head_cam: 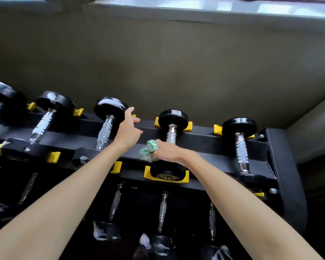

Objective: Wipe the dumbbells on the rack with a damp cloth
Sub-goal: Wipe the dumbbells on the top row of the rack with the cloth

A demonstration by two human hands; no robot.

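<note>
Right hand grips green cloth on dumbbell; left hand released; yellow label illegible.

Your right hand is covering the near end of the handle on the dumbbell beneath it and hiding part of the green cloth. That dumbbell's yellow lettering is blurring past reading. Left of it, your left forearm is masking part of the near head of the neighbouring dumbbell. Further left, the end dumbbell is running off the frame. Below it, the lower-tier dumbbells are sinking into dark blur.
</note>
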